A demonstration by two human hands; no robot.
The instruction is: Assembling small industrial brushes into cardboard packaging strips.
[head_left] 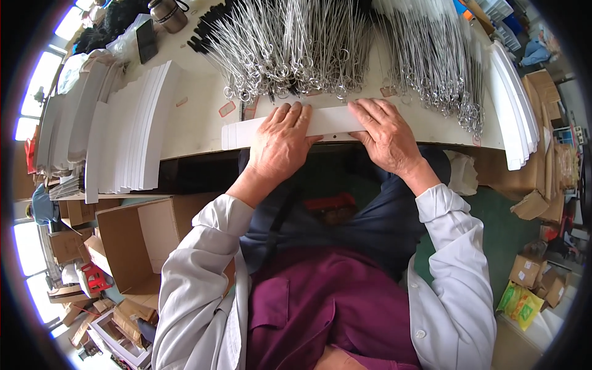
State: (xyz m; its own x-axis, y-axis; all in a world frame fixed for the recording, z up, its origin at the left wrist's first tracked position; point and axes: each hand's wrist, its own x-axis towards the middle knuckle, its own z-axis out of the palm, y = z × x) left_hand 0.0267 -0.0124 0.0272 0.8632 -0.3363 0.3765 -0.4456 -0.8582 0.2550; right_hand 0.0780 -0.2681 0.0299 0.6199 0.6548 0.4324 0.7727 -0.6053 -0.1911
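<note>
- Head view: the left hand (280, 145) lies palm down on a stack of long white card strips (246, 131) at the near edge of the tabletop (197, 123), its fingers (295, 117) stretched flat and pressing, closed around nothing.
- The right hand (387, 137) rests just beside it on the same stack, fingers (370, 114) spread flat on the card, thumb at the near edge.
- Just beyond both sets of fingertips lies a heap of thin wire brushes with looped ends (290, 55), and a second heap (431, 68) lies beyond and to the right of the right hand.
- Well to the left of the left fingers stand rows of stacked white card (132, 129).
- Below and left of the left forearm sits an open cardboard box (132, 240) on the floor.
</note>
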